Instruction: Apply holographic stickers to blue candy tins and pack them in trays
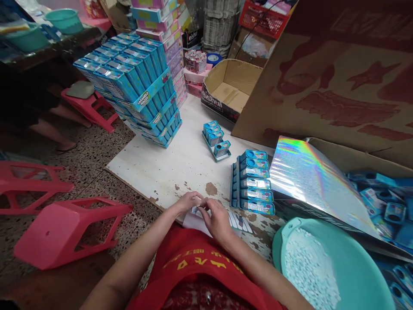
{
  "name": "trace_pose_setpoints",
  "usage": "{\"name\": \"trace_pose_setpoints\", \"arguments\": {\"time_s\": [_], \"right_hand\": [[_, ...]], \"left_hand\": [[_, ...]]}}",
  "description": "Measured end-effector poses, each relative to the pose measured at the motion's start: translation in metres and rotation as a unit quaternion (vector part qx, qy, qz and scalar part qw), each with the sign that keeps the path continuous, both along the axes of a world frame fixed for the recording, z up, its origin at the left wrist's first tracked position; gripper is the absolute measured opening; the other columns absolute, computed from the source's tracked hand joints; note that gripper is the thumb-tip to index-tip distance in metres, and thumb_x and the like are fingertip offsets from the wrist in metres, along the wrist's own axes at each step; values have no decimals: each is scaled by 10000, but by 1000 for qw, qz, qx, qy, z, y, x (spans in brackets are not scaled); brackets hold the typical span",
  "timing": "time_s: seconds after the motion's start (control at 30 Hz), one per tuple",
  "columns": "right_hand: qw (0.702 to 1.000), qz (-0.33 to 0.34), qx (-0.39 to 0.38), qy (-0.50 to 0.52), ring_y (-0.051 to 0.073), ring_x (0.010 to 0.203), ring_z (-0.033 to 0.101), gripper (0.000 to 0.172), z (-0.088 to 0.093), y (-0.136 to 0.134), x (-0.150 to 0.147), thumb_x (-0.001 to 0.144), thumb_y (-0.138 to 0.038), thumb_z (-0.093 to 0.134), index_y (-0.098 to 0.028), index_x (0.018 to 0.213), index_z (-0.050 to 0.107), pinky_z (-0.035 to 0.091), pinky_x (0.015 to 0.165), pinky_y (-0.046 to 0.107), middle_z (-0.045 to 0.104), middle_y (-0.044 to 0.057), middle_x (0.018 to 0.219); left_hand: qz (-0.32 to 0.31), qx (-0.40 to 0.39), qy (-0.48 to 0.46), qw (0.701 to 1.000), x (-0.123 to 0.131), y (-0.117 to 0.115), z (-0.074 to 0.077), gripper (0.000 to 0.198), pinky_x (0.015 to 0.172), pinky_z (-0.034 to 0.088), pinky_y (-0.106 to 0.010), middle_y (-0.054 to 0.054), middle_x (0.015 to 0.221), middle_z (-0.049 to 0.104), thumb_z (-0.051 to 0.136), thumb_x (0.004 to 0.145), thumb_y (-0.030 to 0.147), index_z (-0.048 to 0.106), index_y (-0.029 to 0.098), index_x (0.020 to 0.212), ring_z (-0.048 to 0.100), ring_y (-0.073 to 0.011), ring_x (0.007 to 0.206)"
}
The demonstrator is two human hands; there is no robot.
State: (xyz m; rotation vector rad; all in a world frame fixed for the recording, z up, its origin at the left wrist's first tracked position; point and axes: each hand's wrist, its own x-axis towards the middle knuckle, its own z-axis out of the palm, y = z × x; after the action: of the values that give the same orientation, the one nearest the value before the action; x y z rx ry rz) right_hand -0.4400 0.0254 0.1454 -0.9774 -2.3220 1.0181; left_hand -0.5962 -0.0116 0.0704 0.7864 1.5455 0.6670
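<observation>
My left hand point(189, 202) and my right hand point(217, 218) meet at the table's near edge, fingertips pinched together. Something small and pale shows between them, too small to name. Under and beside my right hand lies a sheet with white strips point(240, 222), partly covered by the hand. To the right stands a tray of blue candy tins point(256, 183), packed in a row. Farther back, a smaller tray point(222, 157) bears several blue tins point(214, 137).
A teal basin point(358, 267) of small white candies point(306, 262) is at my right, beside a box of loose blue tins point(395, 211). Stacked trays of tins point(142, 90) rise at back left. An open carton point(230, 71) sits behind; red stools point(64, 234) stand left.
</observation>
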Motion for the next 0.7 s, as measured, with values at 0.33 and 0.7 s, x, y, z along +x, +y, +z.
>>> {"name": "trace_pose_setpoints", "arguments": {"time_s": [0.33,0.7], "right_hand": [[974,-157,-102,125,122,591,547,178,77,40,36,830,-370,581,-206,763,566,439,570,237,600,-16,669],[943,-305,-47,127,169,738,549,240,52,102,56,766,-436,587,-202,726,618,444,632,281,583,34,833]], "left_hand": [[45,192,-33,980,12,31,71,485,912,441,-334,-115,1250,576,457,842,512,534,187,1195,518,-229,1156],[-55,137,-66,987,53,111,121,248,441,398,-196,58,537,528,529,773,415,521,169,796,499,-74,424]]}}
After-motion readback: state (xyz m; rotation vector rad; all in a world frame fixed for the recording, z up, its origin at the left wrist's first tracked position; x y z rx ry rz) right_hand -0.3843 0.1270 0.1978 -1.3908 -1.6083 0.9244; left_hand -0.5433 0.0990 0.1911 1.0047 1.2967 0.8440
